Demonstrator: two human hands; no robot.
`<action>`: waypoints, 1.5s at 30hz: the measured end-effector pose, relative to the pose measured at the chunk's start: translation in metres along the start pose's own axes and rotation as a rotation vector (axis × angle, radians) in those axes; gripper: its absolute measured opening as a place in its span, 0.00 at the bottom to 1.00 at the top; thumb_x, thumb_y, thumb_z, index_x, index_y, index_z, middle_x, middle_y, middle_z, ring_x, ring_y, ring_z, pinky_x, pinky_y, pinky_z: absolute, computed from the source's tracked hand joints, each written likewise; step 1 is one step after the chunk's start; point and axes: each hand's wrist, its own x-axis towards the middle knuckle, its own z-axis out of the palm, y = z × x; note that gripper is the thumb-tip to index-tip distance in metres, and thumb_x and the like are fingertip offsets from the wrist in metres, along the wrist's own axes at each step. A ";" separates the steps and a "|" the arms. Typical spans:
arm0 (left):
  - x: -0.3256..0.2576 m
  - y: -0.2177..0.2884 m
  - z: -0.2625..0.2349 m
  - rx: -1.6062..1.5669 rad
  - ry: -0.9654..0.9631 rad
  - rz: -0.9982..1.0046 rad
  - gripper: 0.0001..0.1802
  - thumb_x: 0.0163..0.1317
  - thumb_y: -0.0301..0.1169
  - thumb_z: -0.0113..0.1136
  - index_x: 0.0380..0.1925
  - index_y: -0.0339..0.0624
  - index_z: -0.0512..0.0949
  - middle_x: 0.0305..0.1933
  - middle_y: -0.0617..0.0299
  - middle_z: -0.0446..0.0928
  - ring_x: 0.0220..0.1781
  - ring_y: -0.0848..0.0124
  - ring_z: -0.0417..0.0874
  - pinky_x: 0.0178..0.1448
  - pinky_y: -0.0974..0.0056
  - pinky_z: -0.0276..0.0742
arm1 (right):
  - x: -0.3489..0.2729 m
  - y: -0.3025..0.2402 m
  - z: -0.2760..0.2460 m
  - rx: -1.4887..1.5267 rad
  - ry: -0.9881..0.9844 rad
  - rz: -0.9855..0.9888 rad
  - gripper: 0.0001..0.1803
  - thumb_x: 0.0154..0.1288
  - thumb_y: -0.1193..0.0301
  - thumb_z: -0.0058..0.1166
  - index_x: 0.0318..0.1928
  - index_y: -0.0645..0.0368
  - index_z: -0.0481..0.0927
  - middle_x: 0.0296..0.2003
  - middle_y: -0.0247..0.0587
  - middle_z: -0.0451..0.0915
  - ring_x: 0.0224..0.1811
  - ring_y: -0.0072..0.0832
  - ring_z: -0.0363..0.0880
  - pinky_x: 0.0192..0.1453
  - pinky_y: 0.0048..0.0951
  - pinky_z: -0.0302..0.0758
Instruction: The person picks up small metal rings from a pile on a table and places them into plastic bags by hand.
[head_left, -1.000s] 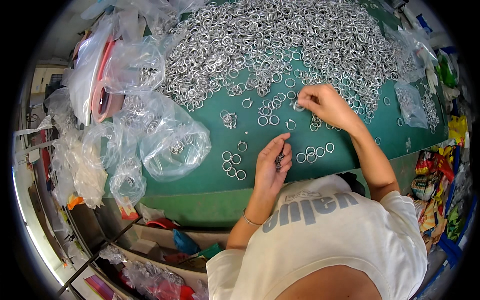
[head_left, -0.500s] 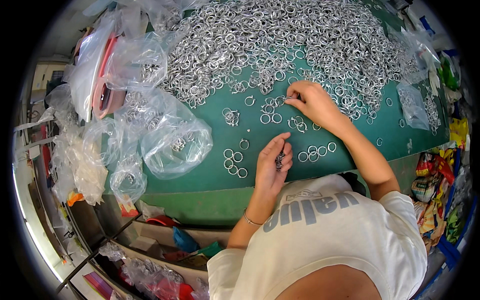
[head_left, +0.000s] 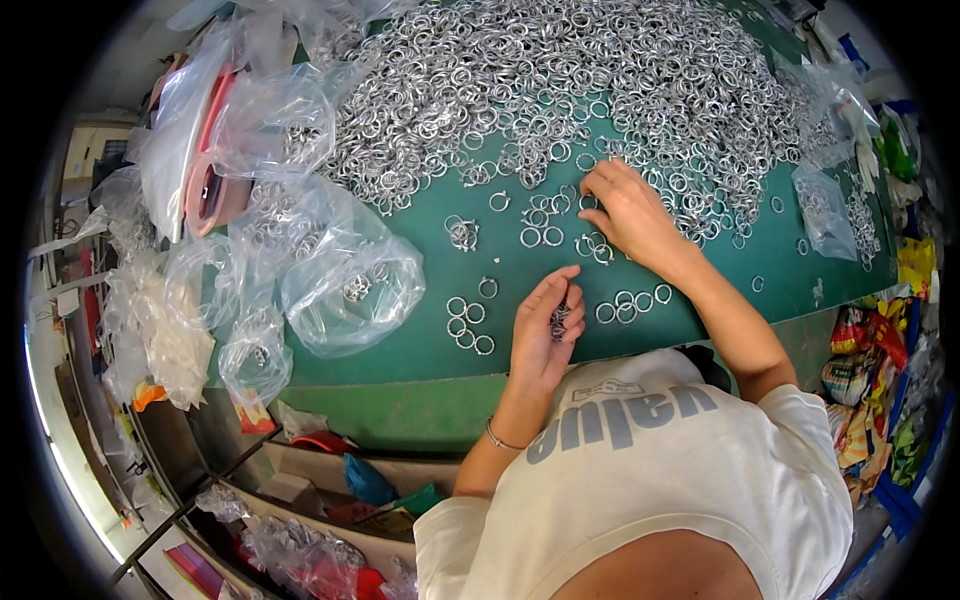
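Note:
My left hand [head_left: 546, 325] is curled palm up near the table's front edge, closed around several small silver metal rings [head_left: 559, 318]. Over the table to its upper right, my right hand [head_left: 632, 214] has thumb and fingers apart. A single silver ring [head_left: 588, 203] shows in the gap between them; whether the fingers touch it is hard to tell. Just left of that hand lies a cluster of rings [head_left: 543, 220]. Below its thumb is a smaller group [head_left: 597, 247]. Another row of rings [head_left: 633, 304] lies right of my left hand.
A big heap of silver rings [head_left: 560, 70] covers the far part of the green table [head_left: 400, 345]. Clear plastic bags [head_left: 350, 280], some with rings inside, lie at the left beside a pink container [head_left: 215, 200]. A small bag [head_left: 826, 215] lies at the right.
The thumb and fingers of my right hand have spread from a pinch, and the hand has shifted slightly right. A ring now shows between them. My left hand has stayed still.

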 end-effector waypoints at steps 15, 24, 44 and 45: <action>0.002 -0.005 -0.006 0.119 -0.088 0.005 0.13 0.65 0.30 0.49 0.45 0.33 0.73 0.29 0.63 0.72 0.27 0.78 0.70 0.22 0.77 0.63 | 0.018 0.003 0.012 -0.018 0.171 -0.143 0.09 0.49 0.76 0.57 0.34 0.62 0.77 0.28 0.41 0.74 0.36 0.39 0.70 0.46 0.38 0.66; 0.003 -0.003 0.004 0.174 0.027 0.143 0.12 0.63 0.26 0.50 0.46 0.34 0.73 0.31 0.63 0.73 0.24 0.81 0.67 0.20 0.78 0.59 | -0.002 -0.006 -0.013 1.090 -0.201 0.397 0.02 0.60 0.77 0.54 0.33 0.64 0.76 0.34 0.39 0.80 0.35 0.18 0.77 0.41 0.21 0.74; 0.005 0.015 0.023 0.387 0.169 0.405 0.05 0.59 0.25 0.56 0.34 0.35 0.75 0.23 0.67 0.71 0.18 0.84 0.64 0.16 0.79 0.53 | -0.024 -0.033 -0.029 1.242 -0.350 0.440 0.11 0.60 0.78 0.52 0.44 0.66 0.74 0.30 0.37 0.79 0.30 0.19 0.77 0.29 0.19 0.74; 0.005 0.014 0.024 0.395 0.174 0.420 0.05 0.59 0.25 0.56 0.34 0.35 0.75 0.23 0.67 0.71 0.18 0.84 0.64 0.17 0.78 0.54 | -0.024 -0.034 -0.031 1.258 -0.355 0.459 0.11 0.60 0.78 0.52 0.44 0.67 0.74 0.30 0.37 0.79 0.29 0.19 0.77 0.28 0.18 0.74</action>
